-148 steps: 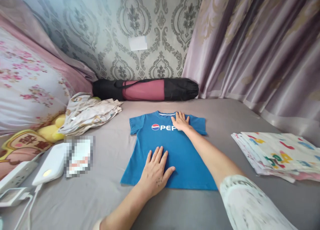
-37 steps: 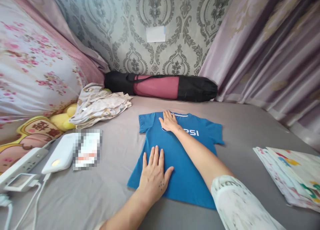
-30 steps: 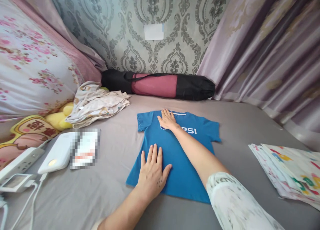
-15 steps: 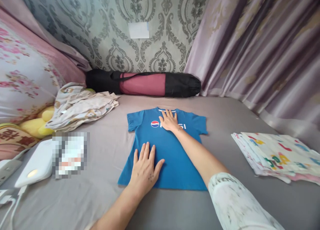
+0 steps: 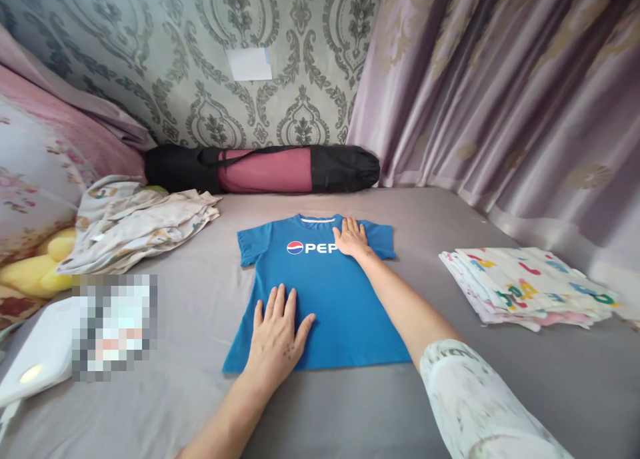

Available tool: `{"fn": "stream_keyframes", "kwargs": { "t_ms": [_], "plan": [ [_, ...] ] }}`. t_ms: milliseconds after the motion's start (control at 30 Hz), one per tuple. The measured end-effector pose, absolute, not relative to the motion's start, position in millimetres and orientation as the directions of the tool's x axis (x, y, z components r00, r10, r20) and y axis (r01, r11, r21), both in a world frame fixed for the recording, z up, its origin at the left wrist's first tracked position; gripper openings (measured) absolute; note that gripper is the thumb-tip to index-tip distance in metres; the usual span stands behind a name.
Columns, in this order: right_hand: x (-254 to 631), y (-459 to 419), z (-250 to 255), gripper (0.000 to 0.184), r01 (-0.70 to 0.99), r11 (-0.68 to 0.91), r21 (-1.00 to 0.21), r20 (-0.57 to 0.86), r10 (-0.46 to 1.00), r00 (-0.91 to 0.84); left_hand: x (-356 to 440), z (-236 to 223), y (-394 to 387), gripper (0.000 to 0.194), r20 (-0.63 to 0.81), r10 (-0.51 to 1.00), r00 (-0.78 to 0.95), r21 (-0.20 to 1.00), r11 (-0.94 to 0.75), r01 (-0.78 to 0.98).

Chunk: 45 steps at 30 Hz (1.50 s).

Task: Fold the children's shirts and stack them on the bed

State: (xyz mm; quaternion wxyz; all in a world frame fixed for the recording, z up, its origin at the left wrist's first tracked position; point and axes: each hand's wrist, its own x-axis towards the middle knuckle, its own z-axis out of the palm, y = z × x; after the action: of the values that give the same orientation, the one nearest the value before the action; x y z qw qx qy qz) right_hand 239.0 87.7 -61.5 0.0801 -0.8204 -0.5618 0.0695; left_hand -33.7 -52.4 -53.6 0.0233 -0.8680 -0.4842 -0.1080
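Observation:
A small blue T-shirt (image 5: pixel 330 299) with a white printed logo lies flat, front up, on the grey bed sheet (image 5: pixel 350 412). My left hand (image 5: pixel 277 329) rests flat on its lower left part, fingers spread. My right hand (image 5: pixel 352 238) lies flat on the chest near the right sleeve, fingers stretched out, covering the end of the logo. Neither hand holds anything.
A folded stack of white cloth with coloured letters (image 5: pixel 525 286) sits at the right. A crumpled pale garment (image 5: pixel 135 222) and a yellow plush toy (image 5: pixel 40 266) lie at the left. A black and maroon rolled bag (image 5: pixel 265 169) lies along the wall. A white device (image 5: pixel 35 352) is near left.
My right hand has slid from the left of the chest across to the right sleeve side. My left hand stays on the lower left part. The view has shifted rightward.

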Motion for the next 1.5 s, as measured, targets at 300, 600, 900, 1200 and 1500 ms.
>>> {"fn": "stream_keyframes", "kwargs": {
  "t_ms": [300,600,900,1200,1500],
  "plan": [
    [256,70,-38,0.068,0.897,-0.301,-0.325,-0.043,0.952,0.304,-33,-50,-53,0.063,0.171,0.849,0.500,0.062,-0.516,0.855],
    [300,14,-51,0.067,0.940,-0.304,-0.158,-0.104,0.951,0.290,-30,-50,-55,0.064,0.124,0.850,0.511,-0.006,-0.515,0.857],
    [324,6,-43,0.064,0.919,-0.336,-0.208,0.002,0.939,0.343,-12,-21,-54,0.057,0.026,0.774,0.633,0.001,-0.633,0.774],
    [330,-2,-52,0.058,0.909,-0.328,-0.258,-0.029,0.943,0.332,79,-12,-83,0.061,-0.090,0.350,0.933,0.294,-0.885,0.360],
    [320,-83,-30,0.041,0.639,-0.445,-0.627,-0.191,0.884,0.427,92,-6,-59,0.045,-0.084,0.184,0.979,0.501,-0.842,0.201]
  ]
}}
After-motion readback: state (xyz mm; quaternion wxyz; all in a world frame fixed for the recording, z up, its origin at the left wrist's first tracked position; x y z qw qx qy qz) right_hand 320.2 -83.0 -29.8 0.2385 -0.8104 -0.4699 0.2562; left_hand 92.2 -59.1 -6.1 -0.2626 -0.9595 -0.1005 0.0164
